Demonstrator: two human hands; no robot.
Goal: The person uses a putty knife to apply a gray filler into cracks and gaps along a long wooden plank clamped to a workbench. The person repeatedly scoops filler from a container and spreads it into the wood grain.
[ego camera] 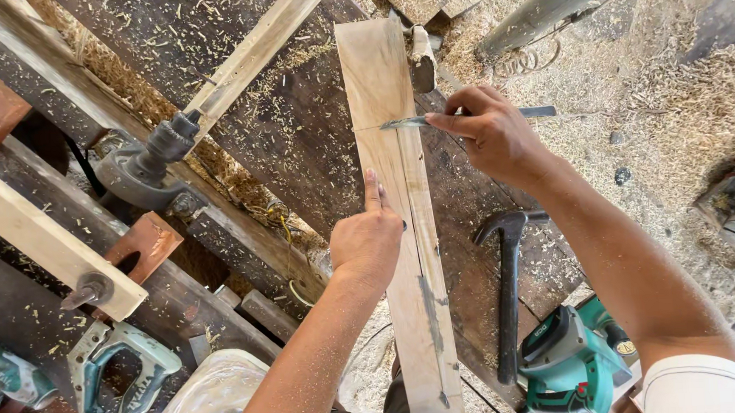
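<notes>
A: Surface? 
B: Dark plank table [295,134], sawdust everywhere, shavings on the floor [675,86] right of it.
A: Hands? 
B: Left hand [368,236] fisted, index finger pressing a long pale board [403,230] lying lengthwise. Right hand [486,131] pinches a thin metal blade [413,121] laid across the board.
A: Room? 
B: Tight. Hammer [509,291] and green power tool [568,364] just right of the board; green jigsaw [123,374] well left.

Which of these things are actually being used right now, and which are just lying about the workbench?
In use:
- wooden plank
- metal ruler, pinched in the right hand
- left hand, steadying the plank

Lying about:
- hammer
- green power planer
- jigsaw
- clamp
</notes>
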